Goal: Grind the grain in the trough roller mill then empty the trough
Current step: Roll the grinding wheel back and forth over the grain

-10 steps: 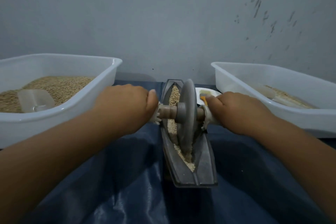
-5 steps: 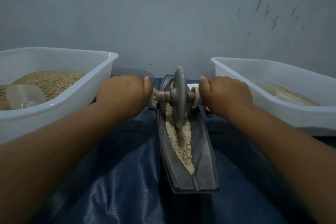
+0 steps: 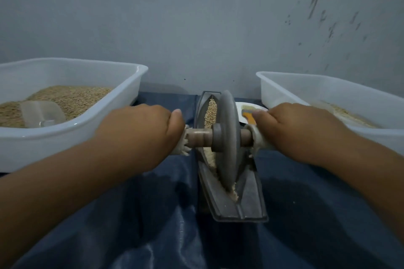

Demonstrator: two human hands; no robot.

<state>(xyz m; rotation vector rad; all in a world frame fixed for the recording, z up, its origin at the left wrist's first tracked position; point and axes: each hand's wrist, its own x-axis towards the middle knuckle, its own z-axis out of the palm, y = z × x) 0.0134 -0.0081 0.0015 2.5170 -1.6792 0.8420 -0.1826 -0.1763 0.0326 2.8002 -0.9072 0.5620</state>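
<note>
A narrow grey boat-shaped trough (image 3: 252,204) lies lengthwise in front of me on a blue sheet. A grey stone wheel (image 3: 227,140) stands upright in it on a wooden axle (image 3: 200,136), sitting at the near half of the trough. Whole grain (image 3: 211,113) fills the far end; paler crushed grain shows under the wheel. My left hand (image 3: 142,131) grips the left axle handle and my right hand (image 3: 295,131) grips the right handle. Both handles are wrapped in pale cloth.
A white tub (image 3: 72,137) at left holds grain and a clear plastic scoop (image 3: 42,113). A white tub (image 3: 341,96) at right holds a thin layer of paler grain. A white plate with a small brush (image 3: 249,112) sits behind the trough. A grey wall stands close behind.
The wheel rolled from mid-trough to the far end, then back toward me to the near half. Both hands moved with the axle.
</note>
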